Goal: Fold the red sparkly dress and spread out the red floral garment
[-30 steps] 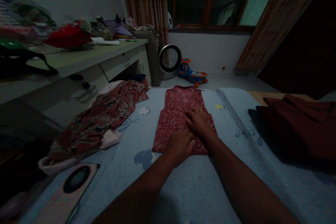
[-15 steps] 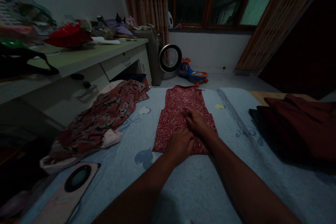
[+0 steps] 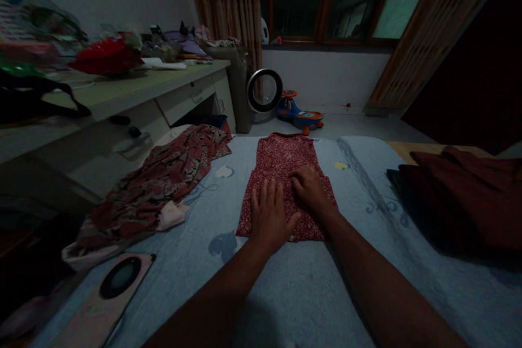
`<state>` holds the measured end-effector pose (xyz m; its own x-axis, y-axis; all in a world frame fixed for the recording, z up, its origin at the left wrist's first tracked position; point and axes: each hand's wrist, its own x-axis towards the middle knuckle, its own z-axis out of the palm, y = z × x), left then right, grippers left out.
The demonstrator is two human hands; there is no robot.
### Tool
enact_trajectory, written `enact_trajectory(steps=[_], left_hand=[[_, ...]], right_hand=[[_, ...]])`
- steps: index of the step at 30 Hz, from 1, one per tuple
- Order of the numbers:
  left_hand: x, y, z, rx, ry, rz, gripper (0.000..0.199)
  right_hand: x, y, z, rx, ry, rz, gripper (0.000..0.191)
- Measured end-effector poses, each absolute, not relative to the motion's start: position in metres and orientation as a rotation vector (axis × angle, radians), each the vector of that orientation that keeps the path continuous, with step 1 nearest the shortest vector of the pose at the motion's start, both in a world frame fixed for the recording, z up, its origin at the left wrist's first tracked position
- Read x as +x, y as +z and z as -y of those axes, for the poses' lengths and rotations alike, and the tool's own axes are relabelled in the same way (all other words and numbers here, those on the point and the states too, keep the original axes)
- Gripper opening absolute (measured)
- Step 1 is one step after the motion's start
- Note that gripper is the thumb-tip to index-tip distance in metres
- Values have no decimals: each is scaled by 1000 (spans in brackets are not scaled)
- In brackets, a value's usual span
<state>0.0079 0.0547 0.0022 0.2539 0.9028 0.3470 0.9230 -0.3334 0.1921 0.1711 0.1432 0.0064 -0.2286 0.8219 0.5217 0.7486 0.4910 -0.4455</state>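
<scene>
The top (image 3: pixel 283 157) is lying at twelve o'clock on the bed (image 3: pixel 310 288); the left hand (image 3: pixel 269 220) is resting on it, grip spread and empty, probably for flattening; the right hand (image 3: pixel 312 189) is half curling its grip there, perhaps steadying; any pinching is staying unclear.

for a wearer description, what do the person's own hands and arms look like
The left hand and right hand are bare: no gloves, rings or watch visible. No sleeves show on the visible forearms.
</scene>
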Motion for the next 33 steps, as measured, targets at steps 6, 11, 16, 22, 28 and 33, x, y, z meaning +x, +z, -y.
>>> enact_trajectory(steps=[6, 11, 16, 22, 28, 33], left_hand=[[6, -7, -57, -2540, -469, 1797, 69], [7, -5, -55, -2549, -424, 1827, 73], [6, -5, -56, -2581, -453, 1814, 72], [8, -5, -55, -2588, -500, 1841, 71], [11, -3, -53, -2551, -468, 1919, 70], [11, -6, -54, -2542, -453, 1946, 72]], right_hand=[[174, -4, -147, -1544, 36, 2044, 20], [175, -2, -146, -1628, -12, 2017, 17], [175, 3, -144, -1366, 150, 2182, 22], [175, 0, -145, -1397, 156, 2315, 28], [179, -1, -147, -1431, 151, 2348, 32], [182, 3, -145, -1446, 181, 2386, 37]])
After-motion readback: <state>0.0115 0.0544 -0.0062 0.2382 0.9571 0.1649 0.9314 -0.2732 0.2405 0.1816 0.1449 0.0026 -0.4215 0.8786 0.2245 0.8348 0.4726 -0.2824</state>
